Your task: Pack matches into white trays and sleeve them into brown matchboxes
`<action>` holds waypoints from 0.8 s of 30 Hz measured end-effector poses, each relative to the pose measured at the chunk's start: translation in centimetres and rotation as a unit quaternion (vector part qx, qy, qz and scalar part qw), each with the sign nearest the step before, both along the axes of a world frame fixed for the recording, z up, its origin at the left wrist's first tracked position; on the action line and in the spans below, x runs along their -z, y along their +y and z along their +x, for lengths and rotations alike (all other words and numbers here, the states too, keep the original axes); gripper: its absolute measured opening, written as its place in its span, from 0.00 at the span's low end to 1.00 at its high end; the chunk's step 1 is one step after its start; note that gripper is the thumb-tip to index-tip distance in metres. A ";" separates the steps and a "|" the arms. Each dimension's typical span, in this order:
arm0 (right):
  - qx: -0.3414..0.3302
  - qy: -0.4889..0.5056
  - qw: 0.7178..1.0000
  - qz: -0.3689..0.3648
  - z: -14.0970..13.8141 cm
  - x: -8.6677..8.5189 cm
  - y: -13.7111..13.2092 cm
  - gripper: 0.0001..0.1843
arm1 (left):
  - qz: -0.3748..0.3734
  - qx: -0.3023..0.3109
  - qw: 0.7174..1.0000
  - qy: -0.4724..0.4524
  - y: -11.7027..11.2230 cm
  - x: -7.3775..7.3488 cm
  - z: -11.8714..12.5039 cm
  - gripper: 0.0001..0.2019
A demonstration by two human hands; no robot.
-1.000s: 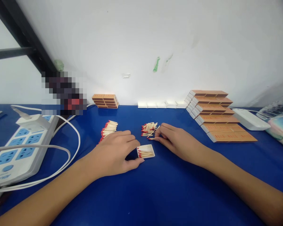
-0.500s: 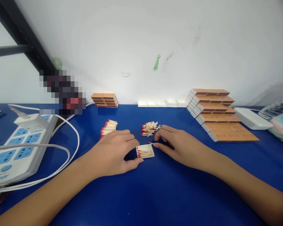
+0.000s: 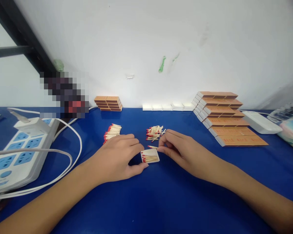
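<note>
A small white matchbox tray [image 3: 154,152] lies on the blue table, with several red-tipped matches in it, heads to the left. My left hand [image 3: 120,157] steadies its left end between thumb and fingers. Just behind the tray, my right hand [image 3: 182,148] pinches a single match [image 3: 152,147], its red head pointing left. Beyond that hand sits a loose pile of matches [image 3: 154,132]. Another heap of matches [image 3: 113,130] is partly covered by my left hand.
Stepped stacks of orange matchboxes [image 3: 244,139] stand at right, and a smaller matchbox stack [image 3: 108,103] at back left. White trays [image 3: 162,107] line the wall. On the left are a power strip [image 3: 36,162] and looping white cables [image 3: 81,143]. A white device [image 3: 262,123] lies far right.
My right hand has shifted slightly left, carrying the match along the tray's back edge. The left hand and the tray stay in place.
</note>
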State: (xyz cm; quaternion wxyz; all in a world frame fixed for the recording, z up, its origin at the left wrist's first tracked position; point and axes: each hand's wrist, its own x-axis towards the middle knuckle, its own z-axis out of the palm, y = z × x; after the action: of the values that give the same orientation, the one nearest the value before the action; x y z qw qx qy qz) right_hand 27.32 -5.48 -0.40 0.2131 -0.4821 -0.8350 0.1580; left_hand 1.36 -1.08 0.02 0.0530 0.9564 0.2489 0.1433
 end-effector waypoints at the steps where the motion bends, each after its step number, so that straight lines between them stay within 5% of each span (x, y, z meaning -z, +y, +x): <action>1: -0.008 0.011 1.000 -0.001 -0.3 0.0 -0.2 0.08 | 0.001 0.000 1.000 -0.002 0.0 0.0 0.0 0.12; 17: -0.013 0.014 1.000 0.015 -0.3 0.6 0.1 0.04 | -0.002 0.005 1.000 -0.010 -0.1 0.1 0.1 0.11; 21: 0.010 -0.022 0.997 0.068 0.6 1.7 1.3 0.12 | -0.005 0.006 1.000 -0.005 -0.1 0.2 0.0 0.12; 24: 0.020 -0.044 0.995 0.084 1.0 2.7 2.2 0.08 | -0.007 0.007 1.000 -0.003 -0.1 0.2 0.0 0.12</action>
State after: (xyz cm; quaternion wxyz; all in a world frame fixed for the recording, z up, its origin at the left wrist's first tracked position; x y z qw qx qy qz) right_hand 28.32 -3.27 -3.13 0.2192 -0.4854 -0.8441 0.0624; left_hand 1.36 -1.21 -0.23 0.0615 0.9573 0.2430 0.1442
